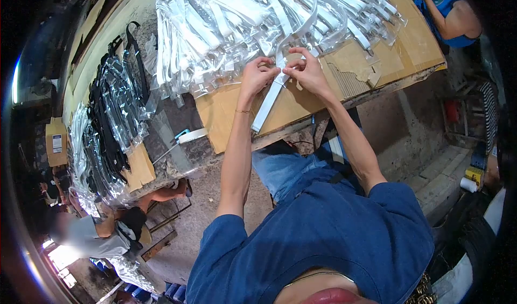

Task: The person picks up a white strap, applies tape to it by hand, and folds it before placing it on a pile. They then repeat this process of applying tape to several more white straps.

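Note:
A flat white strap [268, 106], belt-like, lies across the near part of the brown cardboard [226, 118], its lower end by the table edge. My left hand [259, 77] pinches it from the left, thumb and fingers together. From the right, my right hand [307, 73] pinches the same strap close to the left fingertips. What exactly lies between the fingertips is too small to make out. Just beyond both hands spreads a large heap of white straps [215, 21], many in clear plastic sleeves. A curved length of strap rises from my hands toward that heap.
Left on the table are black straps [105, 118] in plastic, a roll of tape [193, 135] and a blue-handled tool [182, 134]. A torn cardboard piece [353, 75] lies at right. One person [458, 21] is at upper right, another [105, 237] at lower left.

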The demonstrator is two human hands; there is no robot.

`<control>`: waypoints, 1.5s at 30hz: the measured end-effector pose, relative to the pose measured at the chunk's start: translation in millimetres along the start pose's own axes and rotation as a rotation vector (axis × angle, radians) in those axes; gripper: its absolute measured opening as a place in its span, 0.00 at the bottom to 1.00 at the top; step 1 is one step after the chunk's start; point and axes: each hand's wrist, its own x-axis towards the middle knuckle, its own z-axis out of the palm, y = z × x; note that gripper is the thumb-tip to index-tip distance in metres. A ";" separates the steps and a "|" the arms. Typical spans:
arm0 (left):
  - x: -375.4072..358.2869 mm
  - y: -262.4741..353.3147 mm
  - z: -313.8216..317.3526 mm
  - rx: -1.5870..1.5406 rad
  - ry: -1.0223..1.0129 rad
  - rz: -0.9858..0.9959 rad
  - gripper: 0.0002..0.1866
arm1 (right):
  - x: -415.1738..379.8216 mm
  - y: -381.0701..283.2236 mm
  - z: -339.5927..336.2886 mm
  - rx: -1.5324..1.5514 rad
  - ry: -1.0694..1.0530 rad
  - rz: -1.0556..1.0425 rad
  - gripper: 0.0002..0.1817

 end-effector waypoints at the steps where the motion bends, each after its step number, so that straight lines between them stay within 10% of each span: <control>1: -0.4 -0.1 -0.5 -0.011 -0.010 0.005 0.16 | -0.2 -1.0 0.4 -0.014 0.006 0.020 0.26; 38: 2.8 -8.9 -1.4 0.026 -0.069 0.024 0.23 | 0.3 1.5 8.8 -0.406 0.252 -0.143 0.33; 45: -0.4 -5.0 8.0 0.207 0.006 0.117 0.28 | -31.1 -12.3 -18.8 0.309 0.070 0.018 0.24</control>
